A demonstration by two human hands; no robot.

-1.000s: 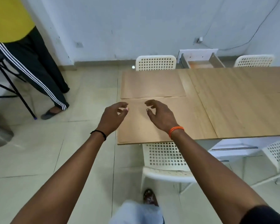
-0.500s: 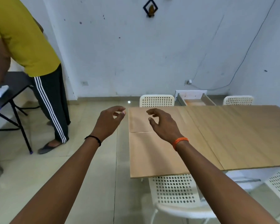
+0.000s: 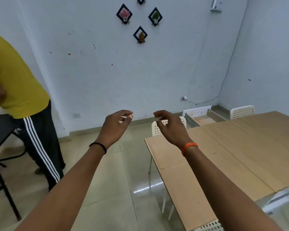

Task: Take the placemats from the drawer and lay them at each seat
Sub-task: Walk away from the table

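Both hands raised mid-frame, holding nothing.
Left hand [image 3: 114, 129] and right hand [image 3: 171, 129]: grip loosely curled, empty. Two placemats [image 3: 167, 152] lie on the counter [image 3: 257, 147], lower right; near one cut off by frame. Drawer [image 3: 205, 118] open at right, contents unclear.

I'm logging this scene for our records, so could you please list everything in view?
placemats: two, tan, table's near end
table: one, light wood, right
open drawer: one, white, beyond the table by the wall
chairs: three visible, white perforated, around the table
wall frames: four visible, black diamonds, upper wall
bystander: one, yellow shirt, left
dark table: one, far left
left hand: empty, raised
right hand: empty, raised
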